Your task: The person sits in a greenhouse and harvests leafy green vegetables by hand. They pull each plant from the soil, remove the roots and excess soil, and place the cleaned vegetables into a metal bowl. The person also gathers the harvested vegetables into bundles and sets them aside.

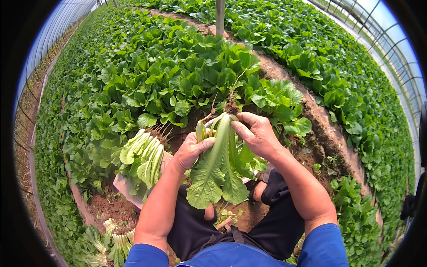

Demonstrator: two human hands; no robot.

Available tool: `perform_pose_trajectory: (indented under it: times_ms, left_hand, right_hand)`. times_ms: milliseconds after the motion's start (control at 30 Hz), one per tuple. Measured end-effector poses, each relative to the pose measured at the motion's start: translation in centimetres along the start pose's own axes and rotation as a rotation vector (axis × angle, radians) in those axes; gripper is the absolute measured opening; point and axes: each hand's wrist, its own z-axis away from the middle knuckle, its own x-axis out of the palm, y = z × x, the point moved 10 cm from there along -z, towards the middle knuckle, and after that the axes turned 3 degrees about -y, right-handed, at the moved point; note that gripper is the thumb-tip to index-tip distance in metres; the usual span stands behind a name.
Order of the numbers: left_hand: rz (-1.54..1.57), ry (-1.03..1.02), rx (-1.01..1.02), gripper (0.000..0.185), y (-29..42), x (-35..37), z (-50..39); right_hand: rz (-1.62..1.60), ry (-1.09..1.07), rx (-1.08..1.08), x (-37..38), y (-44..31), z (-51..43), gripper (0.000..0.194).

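Upright before me, roots up and leaves hanging down, is a pulled leafy green plant (213,167), with soil on its root ball (231,107). My left hand (191,150) grips it from the left, the thumb across its pale stalks. A smaller rooted stalk (200,130) sticks up between the fingers of that hand. On the other side, my right hand (255,133) pinches the plant's base just below the roots with thumb and forefinger. A greyish sliver shows behind the stalks; what it is I cannot tell.
Left of my arm, a pile of pulled greens (143,157) lies on a pale board or box (128,192). Banded bundles (120,241) lie on the soil at lower left. Growing greens (160,63) stand ahead, beside a soil path (283,75) and a post (220,18).
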Motion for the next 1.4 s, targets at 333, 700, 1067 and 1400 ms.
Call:
perform_pose_trajectory:
  times_ms: [333,700,1067,1400]
  left_hand:
    - [-0.024,0.044,-0.04,0.03,-1.4,-0.6,-1.4]
    - [0.038,0.084,0.103,0.034,0.5,0.2,-1.2]
    - [0.206,0.113,0.016,0.037,-1.5,0.4,-1.6]
    - [-0.184,0.247,0.211,0.032,0.1,0.1,-0.7]
  right_hand:
    - [-0.075,0.012,0.174,-0.1,3.5,-0.3,0.026]
    - [0.209,0.117,-0.317,0.4,-2.7,0.6,0.037]
    - [-0.473,-0.161,0.05,4.6,1.5,-0.1,0.045]
    - [-0.806,-0.016,0.16,5.0,4.5,-0.5,0.041]
